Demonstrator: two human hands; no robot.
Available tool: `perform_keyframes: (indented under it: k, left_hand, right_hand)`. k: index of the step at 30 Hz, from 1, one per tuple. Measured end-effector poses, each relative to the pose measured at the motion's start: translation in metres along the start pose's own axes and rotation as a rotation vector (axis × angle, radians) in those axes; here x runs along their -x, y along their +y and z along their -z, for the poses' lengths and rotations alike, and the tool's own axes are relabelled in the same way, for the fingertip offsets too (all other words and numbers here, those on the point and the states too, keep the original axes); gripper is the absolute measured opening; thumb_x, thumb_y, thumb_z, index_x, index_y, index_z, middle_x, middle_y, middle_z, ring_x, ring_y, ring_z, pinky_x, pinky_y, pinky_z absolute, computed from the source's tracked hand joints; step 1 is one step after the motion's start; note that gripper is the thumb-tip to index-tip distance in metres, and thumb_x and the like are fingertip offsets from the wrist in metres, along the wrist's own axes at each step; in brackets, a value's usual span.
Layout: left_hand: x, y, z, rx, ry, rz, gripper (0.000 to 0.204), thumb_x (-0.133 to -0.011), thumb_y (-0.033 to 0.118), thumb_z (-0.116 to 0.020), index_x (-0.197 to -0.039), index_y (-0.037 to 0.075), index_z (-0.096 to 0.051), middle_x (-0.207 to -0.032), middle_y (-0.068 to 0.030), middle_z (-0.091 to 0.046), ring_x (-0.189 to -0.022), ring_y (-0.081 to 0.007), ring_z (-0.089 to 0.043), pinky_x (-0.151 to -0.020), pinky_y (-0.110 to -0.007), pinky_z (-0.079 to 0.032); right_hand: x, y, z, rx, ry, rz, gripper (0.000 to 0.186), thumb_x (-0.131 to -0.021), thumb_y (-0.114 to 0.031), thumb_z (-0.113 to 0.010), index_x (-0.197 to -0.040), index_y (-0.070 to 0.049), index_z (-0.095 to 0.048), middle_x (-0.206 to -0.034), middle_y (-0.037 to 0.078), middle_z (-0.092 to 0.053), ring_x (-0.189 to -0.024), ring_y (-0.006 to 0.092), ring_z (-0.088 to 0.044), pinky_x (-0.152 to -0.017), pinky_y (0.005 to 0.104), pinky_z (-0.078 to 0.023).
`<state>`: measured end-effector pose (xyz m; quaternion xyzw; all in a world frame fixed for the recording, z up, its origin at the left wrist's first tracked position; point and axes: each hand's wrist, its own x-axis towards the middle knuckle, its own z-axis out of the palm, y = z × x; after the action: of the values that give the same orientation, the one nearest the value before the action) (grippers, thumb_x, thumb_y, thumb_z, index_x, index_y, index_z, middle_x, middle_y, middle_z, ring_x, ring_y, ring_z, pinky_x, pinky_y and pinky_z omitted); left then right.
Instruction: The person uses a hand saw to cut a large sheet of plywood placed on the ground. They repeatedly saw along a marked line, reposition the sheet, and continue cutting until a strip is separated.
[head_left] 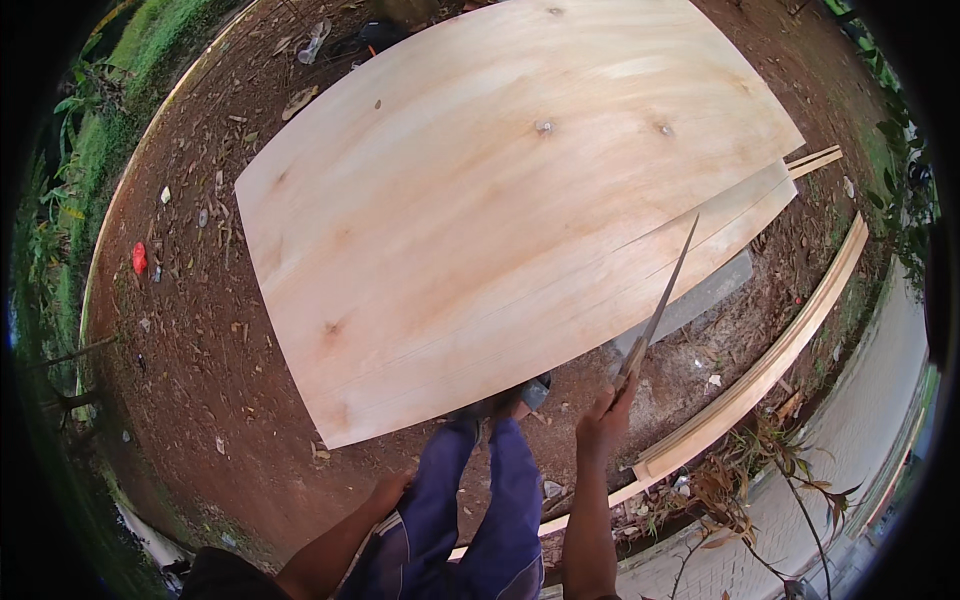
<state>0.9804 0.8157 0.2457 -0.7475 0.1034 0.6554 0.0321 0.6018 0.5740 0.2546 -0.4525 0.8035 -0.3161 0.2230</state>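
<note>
My right hand [606, 415] is closed around the handle of a handsaw [666, 290], held upright-slanted with its narrow tip over the right part of a large pale plywood sheet [480, 220]. A long cut runs in from the sheet's right end, and the partly separated strip [740, 220] sits a little lower there. Beside it, a thin line continues leftward along the near edge. My left hand [393, 488] is down by my left thigh, away from the plywood; its fingers are mostly hidden.
Long wooden strips [765, 375] lie stacked on the right, and more strip ends [815, 161] jut past the sheet. A grey slab [705, 300] shows under the near edge. Leafy twigs [735, 500] stand at lower right; red litter [139, 258] lies on the brown soil at left.
</note>
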Motion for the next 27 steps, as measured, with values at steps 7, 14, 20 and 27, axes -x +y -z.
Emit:
perform_keyframes:
  k: [7,14,20,27]
  left_hand:
    - [0.001,-0.114,-0.028,0.017,-0.273,0.063,0.061,-0.107,0.046,-0.049,-0.135,-0.007,-0.063,-0.132,-0.0191,-0.068,-0.118,-0.0266,-0.066,-0.102,-0.036,-0.049]
    - [-0.015,-0.099,-0.068,0.796,-0.061,0.369,0.063,-0.107,0.046,-0.051,-0.135,-0.008,-0.062,-0.130,-0.0186,-0.069,-0.116,-0.0253,-0.066,-0.103,-0.036,-0.049]
    - [0.006,-0.044,-0.047,0.403,0.078,0.427,0.081,-0.100,0.061,-0.056,-0.133,-0.012,-0.062,-0.129,-0.0250,-0.068,-0.118,-0.0301,-0.066,-0.103,-0.038,-0.048]
    - [0.019,-0.172,0.087,-0.242,0.403,0.409,0.078,-0.097,0.064,-0.052,-0.114,-0.010,-0.072,-0.114,-0.0339,-0.071,-0.115,-0.0460,-0.067,-0.101,-0.049,-0.049]
  right_hand:
    - [-0.153,0.015,-0.072,0.449,-0.108,0.470,0.057,-0.102,-0.025,-0.057,-0.150,0.000,-0.042,-0.111,0.025,-0.070,-0.100,0.0415,-0.068,-0.089,0.0527,-0.051]
    - [-0.249,0.050,-0.162,0.793,-0.385,0.481,0.062,-0.103,-0.035,-0.060,-0.154,-0.007,-0.040,-0.118,0.014,-0.067,-0.115,0.0320,-0.063,-0.091,0.0497,-0.047]
    - [-0.244,0.080,-0.178,0.946,-0.460,0.466,0.069,-0.102,-0.032,-0.062,-0.158,-0.006,-0.033,-0.135,0.016,-0.061,-0.124,0.0356,-0.058,-0.104,0.0502,-0.043]
    - [-0.145,0.059,-0.197,0.777,-0.444,0.443,0.058,-0.100,-0.021,-0.061,-0.151,-0.003,-0.042,-0.145,0.022,-0.053,-0.132,0.0383,-0.054,-0.112,0.0494,-0.041]
